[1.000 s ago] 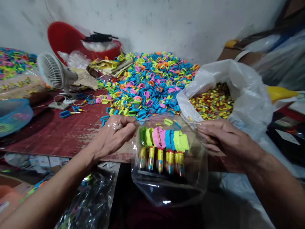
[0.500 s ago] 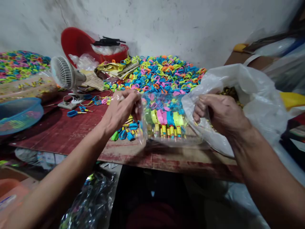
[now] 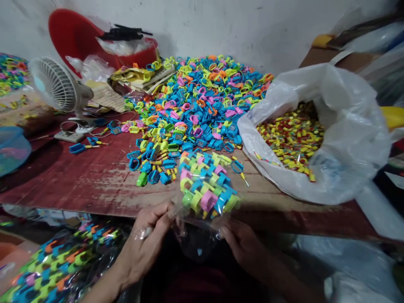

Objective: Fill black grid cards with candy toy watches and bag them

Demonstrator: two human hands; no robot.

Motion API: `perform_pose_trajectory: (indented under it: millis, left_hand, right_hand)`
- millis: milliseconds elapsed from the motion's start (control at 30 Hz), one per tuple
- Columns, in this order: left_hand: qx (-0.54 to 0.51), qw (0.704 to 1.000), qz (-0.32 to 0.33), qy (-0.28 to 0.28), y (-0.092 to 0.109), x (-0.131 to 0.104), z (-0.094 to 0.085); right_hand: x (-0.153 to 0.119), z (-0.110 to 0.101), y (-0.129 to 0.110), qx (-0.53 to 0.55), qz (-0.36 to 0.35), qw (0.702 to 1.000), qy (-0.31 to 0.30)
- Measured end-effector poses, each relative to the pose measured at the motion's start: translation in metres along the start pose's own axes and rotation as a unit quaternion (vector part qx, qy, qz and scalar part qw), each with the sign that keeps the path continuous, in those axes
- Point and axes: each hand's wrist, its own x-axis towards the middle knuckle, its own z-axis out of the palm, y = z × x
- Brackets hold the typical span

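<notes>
A clear plastic bag [image 3: 197, 237] packed with rows of coloured toy watches [image 3: 208, 185] lies at the table's front edge, its open end toward me. My left hand [image 3: 148, 240] pinches the left corner of that end between thumb and fingers. On the right corner my right hand [image 3: 241, 244] grips the plastic, its lower part in shadow. Just beyond the bag's left side lie loose watches with yellow sticks attached [image 3: 154, 164]. One blue watch with a stick [image 3: 238, 166] rests by the bag's right side.
A large heap of loose coloured watches [image 3: 202, 97] lies against the wall. At right, a white sack [image 3: 347, 160] holds many small yellow-red pieces [image 3: 293, 139]. A small fan [image 3: 57, 86] and blue basin [image 3: 12, 149] stand left. Filled bags [image 3: 53, 265] lie below the table.
Both hands have come down and toward me with the bag. It was held upright over the table; now it lies tilted at the edge. The white sack's contents have come into view.
</notes>
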Motion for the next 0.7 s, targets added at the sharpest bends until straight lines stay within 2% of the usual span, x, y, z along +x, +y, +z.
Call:
perform_pose_trajectory:
  millis: [67,167,267,333,433,467,533,600,667,700]
  left_hand:
    - [0.133,0.989,0.071,-0.001,-0.012,0.000,0.001]
    - [0.318,0.929,0.189,-0.018,-0.038,-0.003,0.004]
    - [0.437,0.869,0.228,-0.049,-0.062,-0.016,0.008]
    - [0.455,0.864,0.203,-0.076,-0.067,-0.029,0.008]
    - [0.394,0.900,0.164,-0.094,-0.053,-0.040,0.001]
    - [0.358,0.916,0.158,-0.081,-0.045,-0.040,-0.003]
    - [0.291,0.948,0.125,-0.019,-0.028,-0.031,-0.011]
    - [0.273,0.960,0.043,0.035,-0.016,-0.016,-0.012]
    - [0.313,0.948,-0.050,0.038,-0.013,0.002,-0.004]
    - [0.339,0.937,-0.082,0.026,-0.013,0.009,0.003]
  right_hand:
    - [0.014,0.012,0.018,-0.011,-0.027,0.999,0.030]
    - [0.032,0.016,0.036,-0.034,-0.025,0.997,0.065]
    - [0.027,0.003,0.043,-0.083,-0.024,0.996,0.019]
    - [0.010,-0.019,0.046,-0.123,0.003,0.991,-0.054]
    - [-0.014,-0.067,0.053,-0.141,0.100,0.972,-0.158]
    - [-0.017,-0.084,0.055,-0.134,0.132,0.966,-0.179]
    - [-0.012,-0.107,0.056,-0.107,0.172,0.962,-0.184]
    - [0.004,-0.111,0.054,-0.078,0.191,0.964,-0.170]
    - [0.025,-0.096,0.052,-0.061,0.203,0.960,-0.181]
    - [0.033,-0.084,0.051,-0.055,0.207,0.955,-0.205]
